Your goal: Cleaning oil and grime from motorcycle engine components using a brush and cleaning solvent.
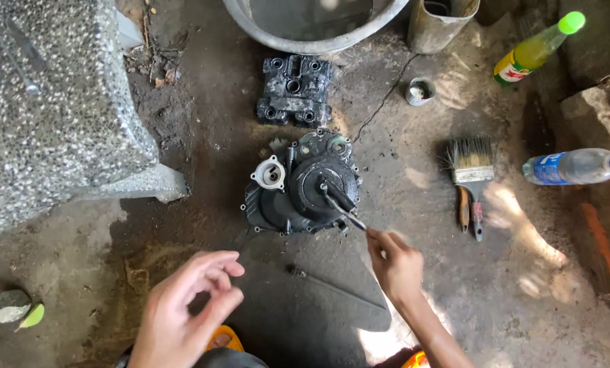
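The right hand [395, 262] is pinched shut around the near end of a thin metal tool [346, 215], probably a small driver or pick, though the view is too coarse to say which. Its far end rests on the centre of a black, greasy, round cast-metal engine cover [298, 194] lying flat on the stained concrete floor [421, 300]. The left hand [186, 307] hovers well short of the cover, fingers loosely curled and apart, holding nothing.

Judged from this, the step in hand is working at a fitting near the cover's hub with the tool tip; the next move likely calls for steady pressure along the tool and a second hand to brace the cover so it does not slide.

A pale metal housing [269, 174] sits at the cover's upper left edge. Just beyond lies a second black cast part with round sockets [294, 90], below the rim of a large grey metal basin [318, 44]. To the right lie two worn paintbrushes [471, 177], a small open tin [420, 90], a clear plastic bottle with a blue label [571, 167] and a bottle of yellow liquid with a green cap [537, 49]. A speckled stone slab [53, 102] fills the left.
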